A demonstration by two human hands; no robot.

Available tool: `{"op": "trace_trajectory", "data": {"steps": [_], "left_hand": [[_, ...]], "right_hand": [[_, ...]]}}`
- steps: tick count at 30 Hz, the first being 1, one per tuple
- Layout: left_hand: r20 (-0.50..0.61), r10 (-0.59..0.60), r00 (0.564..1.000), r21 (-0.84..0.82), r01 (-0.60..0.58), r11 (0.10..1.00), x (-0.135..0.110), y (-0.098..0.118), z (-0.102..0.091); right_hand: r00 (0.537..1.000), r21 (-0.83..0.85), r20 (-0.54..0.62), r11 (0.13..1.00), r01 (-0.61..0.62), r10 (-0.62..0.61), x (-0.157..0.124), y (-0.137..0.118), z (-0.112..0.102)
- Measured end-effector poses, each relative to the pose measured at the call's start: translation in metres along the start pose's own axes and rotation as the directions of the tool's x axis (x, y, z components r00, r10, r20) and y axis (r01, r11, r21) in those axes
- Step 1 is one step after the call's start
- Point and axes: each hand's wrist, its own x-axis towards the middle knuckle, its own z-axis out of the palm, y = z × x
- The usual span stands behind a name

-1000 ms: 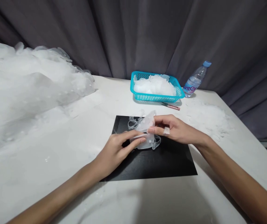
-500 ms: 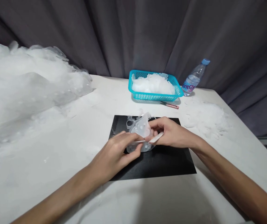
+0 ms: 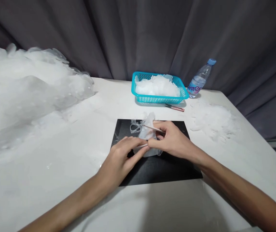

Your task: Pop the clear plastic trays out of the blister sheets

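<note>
Nearest: both bare forearms come in from the bottom edge and meet over a flat black rectangular mat [image 3: 157, 170] lying on the white table [image 3: 56, 167].

Left hand [image 3: 122, 158]: thumb and forefinger are pinched shut on the lower near edge of a translucent white plastic piece [image 3: 146, 129].
Right hand [image 3: 174, 141]: fingers are curled and clenched on the same piece from its right side. A thin pale strip [image 3: 150, 127] runs across its fingertips; what the strip is cannot be told.

Key relation: the piece sits just beyond the left fingertips and just left of the right knuckles, over the far half of the mat. Both hands touch it, and the right covers more of it. It stands bunched and rises away from the mat, while the strip's long axis runs left to right with a slight tilt. Clear loops [image 3: 134, 127] lie on the mat at its left; whether they are joined to it cannot be told.

Counts: hands 2, held piece 1, mat 1.

Farther out:
- 1 scatter of white scraps [image 3: 212, 120], right
- 1 large heap of translucent white plastic [image 3: 19, 93], left
- 1 pink-handled tool [image 3: 176, 108] just before 1 turquoise mesh basket [image 3: 138, 93], which is filled with white pieces
- 1 clear water bottle with blue cap [image 3: 199, 81] beside the basket
- a grey curtain [image 3: 128, 32] behind it all
</note>
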Motion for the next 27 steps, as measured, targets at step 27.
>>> {"op": "trace_trajectory", "data": {"steps": [27], "left_hand": [[-0.110,-0.058,0.992,-0.066,0.051,0.997,-0.004,-0.001,0.004]], "right_hand": [[0.950,0.205,0.299,0.978,0.026,-0.088,0.003,0.002,-0.037]]}}
